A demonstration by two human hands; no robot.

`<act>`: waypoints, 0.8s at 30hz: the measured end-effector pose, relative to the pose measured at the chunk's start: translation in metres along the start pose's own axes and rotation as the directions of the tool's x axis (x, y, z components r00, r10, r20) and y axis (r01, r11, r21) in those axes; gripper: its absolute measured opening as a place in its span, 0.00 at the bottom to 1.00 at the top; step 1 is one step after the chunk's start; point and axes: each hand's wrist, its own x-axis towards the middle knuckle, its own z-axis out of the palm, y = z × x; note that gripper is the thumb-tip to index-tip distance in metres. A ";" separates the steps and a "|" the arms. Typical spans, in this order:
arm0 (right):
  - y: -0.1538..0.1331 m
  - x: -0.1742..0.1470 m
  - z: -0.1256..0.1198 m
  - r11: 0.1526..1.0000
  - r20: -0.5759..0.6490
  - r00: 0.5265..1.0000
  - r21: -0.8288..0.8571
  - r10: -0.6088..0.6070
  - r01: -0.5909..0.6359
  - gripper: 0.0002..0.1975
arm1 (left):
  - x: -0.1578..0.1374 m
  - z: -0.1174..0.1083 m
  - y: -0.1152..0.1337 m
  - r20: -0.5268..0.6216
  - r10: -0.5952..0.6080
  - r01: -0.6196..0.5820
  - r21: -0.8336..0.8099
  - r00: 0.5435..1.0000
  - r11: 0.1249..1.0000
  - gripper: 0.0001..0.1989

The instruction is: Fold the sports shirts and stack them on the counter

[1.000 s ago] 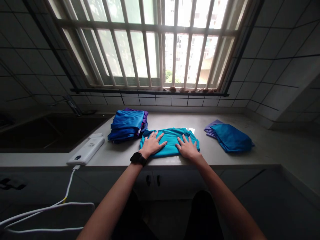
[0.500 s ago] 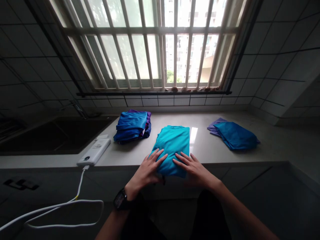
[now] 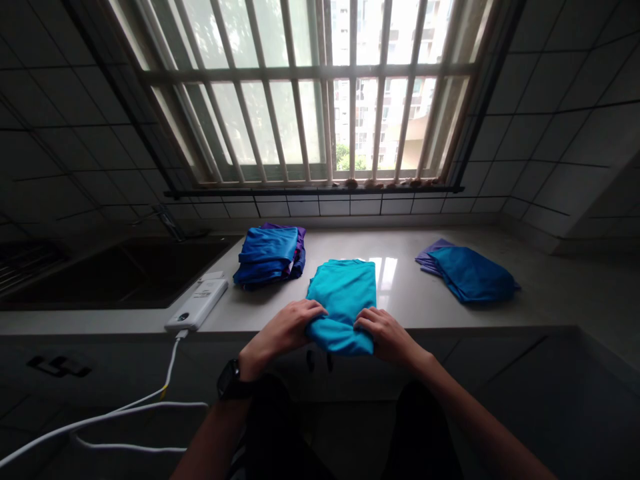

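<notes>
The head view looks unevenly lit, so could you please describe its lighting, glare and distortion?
In the head view, strong backlight from the barred window, parts of it washed out; a bright reflection on the countertop, right of the turquoise cloth; the sink in deep shadow; the window's sides splaying toward the top, probably from a wide lens.

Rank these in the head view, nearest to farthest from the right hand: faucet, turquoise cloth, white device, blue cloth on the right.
1. Turquoise cloth: gripped by the right hand.
2. Blue cloth: to the right.
3. White device: left, beside the sink.
4. Faucet: far left, behind the sink.
</notes>
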 end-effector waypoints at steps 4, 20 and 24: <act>0.012 0.023 -0.011 0.964 -0.089 0.979 0.213 0.182 -0.160 0.08 | 0.017 -0.007 -0.006 -0.146 -0.123 0.104 -0.131 0.982 0.986 0.19; 0.070 0.090 -0.010 0.570 0.138 0.567 0.022 0.812 -0.822 0.23 | 0.100 0.049 -0.040 -0.101 -0.484 0.486 -0.006 0.869 0.874 0.38; 0.084 0.111 -0.004 0.730 0.089 0.777 0.291 0.623 -0.618 0.06 | 0.089 0.040 -0.044 -0.141 -0.363 0.335 -0.190 0.921 0.923 0.33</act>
